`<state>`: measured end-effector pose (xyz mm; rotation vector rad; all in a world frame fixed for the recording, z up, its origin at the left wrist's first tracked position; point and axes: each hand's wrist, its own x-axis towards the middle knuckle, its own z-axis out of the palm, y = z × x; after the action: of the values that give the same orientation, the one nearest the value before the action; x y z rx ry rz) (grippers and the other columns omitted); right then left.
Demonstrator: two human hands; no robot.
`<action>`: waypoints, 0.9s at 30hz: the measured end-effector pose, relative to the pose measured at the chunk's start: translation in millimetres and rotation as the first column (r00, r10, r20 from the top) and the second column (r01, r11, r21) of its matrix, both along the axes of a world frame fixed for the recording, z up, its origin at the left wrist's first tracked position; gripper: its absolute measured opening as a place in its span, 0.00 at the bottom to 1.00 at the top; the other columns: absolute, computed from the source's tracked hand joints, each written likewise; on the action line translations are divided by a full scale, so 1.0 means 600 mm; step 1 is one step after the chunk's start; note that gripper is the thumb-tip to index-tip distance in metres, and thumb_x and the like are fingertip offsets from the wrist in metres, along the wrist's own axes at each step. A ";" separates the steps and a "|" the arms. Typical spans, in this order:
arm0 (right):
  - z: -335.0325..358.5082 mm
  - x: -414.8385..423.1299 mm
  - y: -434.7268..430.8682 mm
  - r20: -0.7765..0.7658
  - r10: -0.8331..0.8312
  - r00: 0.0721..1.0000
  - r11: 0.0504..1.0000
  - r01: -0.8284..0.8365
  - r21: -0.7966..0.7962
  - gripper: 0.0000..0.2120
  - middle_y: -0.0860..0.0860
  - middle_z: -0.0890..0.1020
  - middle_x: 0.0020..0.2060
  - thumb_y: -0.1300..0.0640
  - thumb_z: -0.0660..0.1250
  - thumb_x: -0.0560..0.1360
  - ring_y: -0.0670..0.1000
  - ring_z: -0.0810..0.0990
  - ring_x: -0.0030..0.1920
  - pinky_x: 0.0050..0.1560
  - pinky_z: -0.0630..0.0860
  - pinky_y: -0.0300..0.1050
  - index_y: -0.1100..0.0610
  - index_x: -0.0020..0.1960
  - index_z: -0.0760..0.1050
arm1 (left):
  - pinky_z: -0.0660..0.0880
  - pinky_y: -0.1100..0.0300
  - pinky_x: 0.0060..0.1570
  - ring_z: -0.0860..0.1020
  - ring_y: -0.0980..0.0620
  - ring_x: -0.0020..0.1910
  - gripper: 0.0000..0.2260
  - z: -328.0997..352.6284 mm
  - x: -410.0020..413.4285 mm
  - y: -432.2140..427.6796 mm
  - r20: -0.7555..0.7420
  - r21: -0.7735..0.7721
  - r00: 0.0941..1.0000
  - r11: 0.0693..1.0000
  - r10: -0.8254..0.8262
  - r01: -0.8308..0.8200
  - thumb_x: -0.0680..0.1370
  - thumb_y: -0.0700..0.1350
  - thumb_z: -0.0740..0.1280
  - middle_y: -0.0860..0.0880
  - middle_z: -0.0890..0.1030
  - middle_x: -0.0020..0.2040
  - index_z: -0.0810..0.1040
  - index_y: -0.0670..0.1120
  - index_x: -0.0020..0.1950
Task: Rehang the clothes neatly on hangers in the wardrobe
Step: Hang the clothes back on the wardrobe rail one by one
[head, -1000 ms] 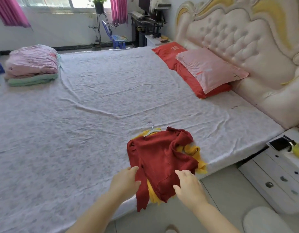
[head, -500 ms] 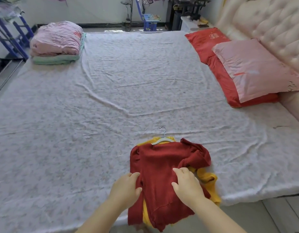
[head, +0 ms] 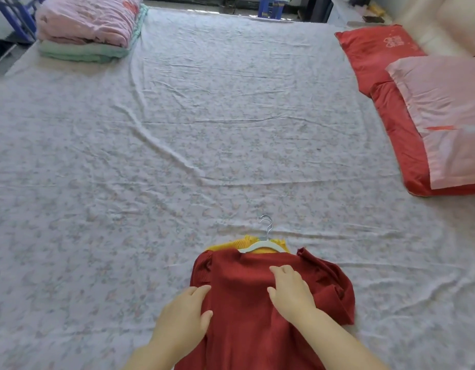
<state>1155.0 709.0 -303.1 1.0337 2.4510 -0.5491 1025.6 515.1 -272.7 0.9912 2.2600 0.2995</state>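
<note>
1. Currently the red knit top (head: pixel 244 303) lies at the bed's (head: pixel 177 156) near edge, over a yellow garment (head: pixel 241 243) and a white hanger (head: pixel 263 245).
2. The left hand (head: pixel 185 319) pinches the top's left side. The right hand (head: pixel 289 292) rests on its chest with fingers bent; gripping or merely pressing, I cannot tell.
3. Risk: lifting the top could drag the hanger and yellow garment along, or slide everything off the edge.

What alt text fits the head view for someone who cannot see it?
A person's left hand grips and right hand presses a red top lying over a yellow garment and white hanger on a bed. Folded bedding sits far left, pillows far right.
</note>
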 end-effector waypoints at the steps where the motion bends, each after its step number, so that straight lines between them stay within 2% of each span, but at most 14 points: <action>1: -0.024 -0.010 0.019 0.009 0.007 1.000 1.000 -0.007 -0.004 0.24 0.51 0.67 0.66 0.50 0.59 0.78 0.52 0.68 0.64 0.63 0.67 0.46 0.52 0.71 0.60 | 0.66 0.64 0.61 0.68 0.59 0.64 0.23 -0.017 -0.004 0.010 0.005 0.003 1.000 1.000 0.024 -0.024 0.78 0.53 0.59 0.58 0.67 0.67 0.60 0.55 0.73; 4: -0.101 -0.040 0.079 0.015 0.011 1.000 1.000 -0.012 0.016 0.21 0.51 0.68 0.66 0.50 0.60 0.77 0.53 0.69 0.64 0.61 0.68 0.47 0.54 0.69 0.64 | 0.65 0.64 0.62 0.67 0.59 0.64 0.23 -0.075 -0.009 0.043 0.024 0.007 0.998 0.998 0.064 -0.064 0.78 0.53 0.59 0.58 0.67 0.67 0.59 0.55 0.73; 7: -0.177 -0.068 0.133 -0.016 -0.017 1.000 0.996 0.019 0.092 0.18 0.52 0.65 0.68 0.54 0.60 0.77 0.54 0.66 0.67 0.63 0.66 0.48 0.55 0.66 0.67 | 0.63 0.64 0.63 0.66 0.60 0.64 0.23 -0.136 -0.008 0.068 0.032 0.001 0.996 0.997 0.078 -0.078 0.78 0.53 0.59 0.59 0.65 0.67 0.58 0.55 0.73; 11: -0.264 -0.090 0.174 0.006 0.007 1.000 0.985 -0.008 0.173 0.17 0.52 0.65 0.69 0.54 0.56 0.79 0.54 0.62 0.69 0.65 0.63 0.48 0.56 0.66 0.66 | 0.60 0.66 0.64 0.64 0.61 0.66 0.25 -0.199 0.000 0.081 0.026 -0.022 0.997 0.997 0.079 -0.078 0.78 0.54 0.58 0.59 0.63 0.68 0.55 0.57 0.73; 14: -0.294 -0.090 0.182 0.009 0.066 0.998 0.966 -0.066 0.249 0.13 0.49 0.73 0.60 0.54 0.58 0.78 0.51 0.70 0.62 0.58 0.68 0.45 0.53 0.61 0.71 | 0.59 0.65 0.65 0.62 0.60 0.68 0.25 -0.225 0.011 0.074 0.022 -0.058 0.995 0.994 0.094 -0.092 0.78 0.55 0.57 0.58 0.62 0.70 0.54 0.57 0.74; 17: -0.292 -0.085 0.185 -0.020 0.102 0.995 0.950 -0.091 0.298 0.10 0.48 0.77 0.53 0.56 0.57 0.78 0.52 0.74 0.56 0.52 0.68 0.46 0.52 0.57 0.73 | 0.59 0.65 0.65 0.61 0.61 0.68 0.25 -0.224 0.020 0.066 0.006 -0.070 0.995 0.993 0.099 -0.099 0.78 0.55 0.57 0.59 0.61 0.70 0.53 0.57 0.74; 19: -0.274 -0.080 0.185 -0.095 0.079 0.992 0.963 -0.051 0.264 0.09 0.51 0.80 0.49 0.57 0.60 0.77 0.55 0.77 0.51 0.47 0.69 0.48 0.55 0.55 0.75 | 0.59 0.66 0.65 0.62 0.61 0.68 0.25 -0.215 0.022 0.064 -0.007 -0.051 0.994 0.993 0.108 -0.108 0.78 0.55 0.56 0.59 0.61 0.70 0.53 0.57 0.74; 22: -0.212 -0.067 0.172 -0.303 0.009 0.953 0.984 0.046 0.173 0.07 0.55 0.81 0.39 0.62 0.69 0.70 0.60 0.79 0.39 0.38 0.67 0.48 0.60 0.48 0.76 | 0.58 0.68 0.65 0.62 0.61 0.68 0.24 -0.181 0.022 0.065 -0.013 0.021 0.986 0.986 0.166 -0.165 0.78 0.53 0.57 0.58 0.60 0.70 0.55 0.56 0.73; 23: -0.188 -0.059 0.163 -0.365 0.037 0.930 0.984 0.030 0.178 0.09 0.54 0.81 0.36 0.64 0.73 0.67 0.60 0.79 0.36 0.38 0.69 0.48 0.60 0.46 0.77 | 0.58 0.69 0.64 0.61 0.61 0.68 0.24 -0.165 0.021 0.065 -0.017 0.061 0.980 0.979 0.196 -0.195 0.78 0.52 0.58 0.57 0.59 0.70 0.56 0.55 0.73; 25: -0.134 -0.042 0.138 -0.504 0.157 0.849 0.969 -0.033 0.246 0.10 0.51 0.81 0.34 0.66 0.75 0.63 0.56 0.80 0.34 0.47 0.72 0.50 0.59 0.42 0.77 | 0.56 0.69 0.65 0.59 0.59 0.69 0.24 -0.125 0.019 0.068 -0.036 0.118 0.965 0.960 0.260 -0.255 0.78 0.50 0.60 0.55 0.57 0.72 0.58 0.53 0.73; 27: -0.071 -0.030 0.111 -0.630 0.276 0.726 0.946 -0.090 0.311 0.03 0.49 0.82 0.35 0.61 0.70 0.67 0.53 0.79 0.35 0.53 0.69 0.49 0.58 0.41 0.78 | 0.54 0.67 0.67 0.58 0.57 0.71 0.24 -0.078 0.016 0.072 -0.080 0.172 0.948 0.941 0.307 -0.290 0.78 0.50 0.61 0.53 0.57 0.72 0.59 0.52 0.73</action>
<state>1136.8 775.3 -345.9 0.7358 3.3043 -0.6201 1035.4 558.2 -319.7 0.7517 2.5172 0.5778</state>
